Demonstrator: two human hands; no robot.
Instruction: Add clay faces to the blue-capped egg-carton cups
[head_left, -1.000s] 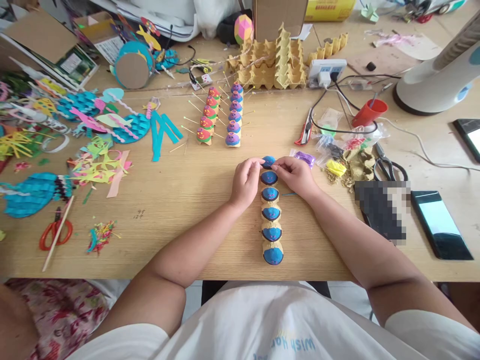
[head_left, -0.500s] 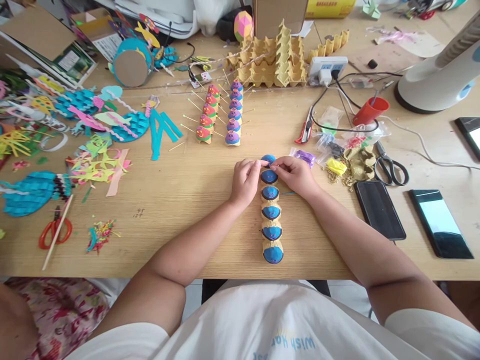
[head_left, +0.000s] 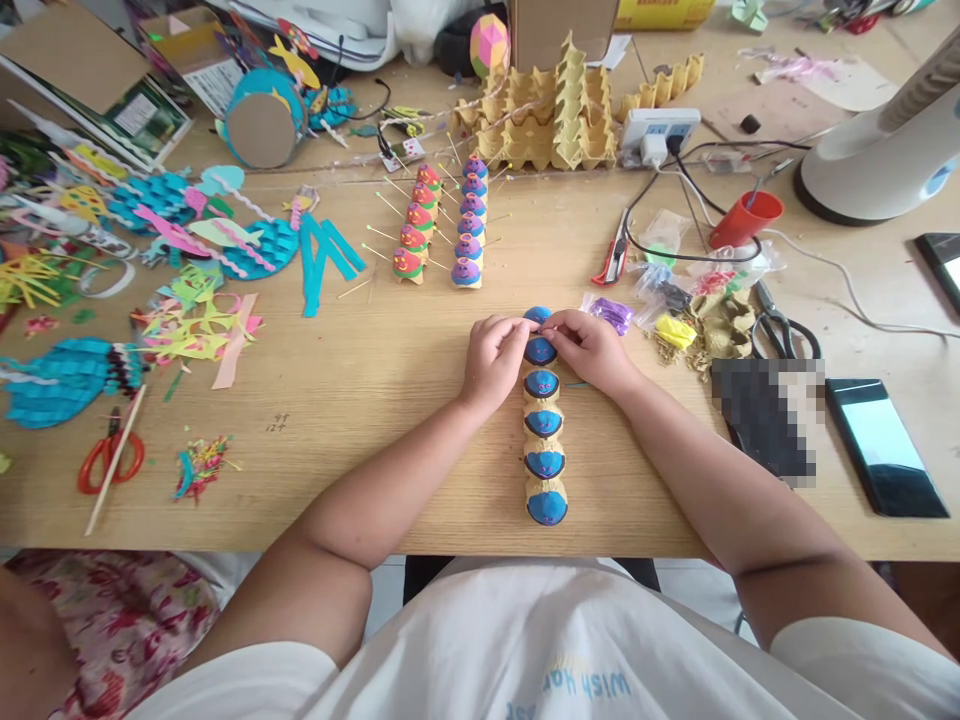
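Observation:
An egg-carton strip (head_left: 543,423) with blue-covered bumps, dark rims and small pink-purple details lies lengthwise in front of me. At its far end, my left hand (head_left: 496,362) and my right hand (head_left: 586,348) meet over the bump second from the top. Both hands have thumb and forefinger pinched together, their tips nearly touching. Whatever lies between the fingertips is too small or hidden to make out. Just beyond my right hand sits a packet of purple clay (head_left: 611,314). A thin blue strip (head_left: 577,384) lies below that hand.
Behind stand a red-green egg-carton strip (head_left: 415,225) and a purple one (head_left: 469,225), both with sticks poking out. Right are a box cutter (head_left: 615,250), black scissors (head_left: 784,325), a red cup (head_left: 746,218) and a phone (head_left: 885,447). Paper scraps (head_left: 196,340) and orange-handled scissors (head_left: 112,455) lie left.
Both hands stay pinched over the far end of the strip, with only slight finger movement. The whole view has shifted a little.

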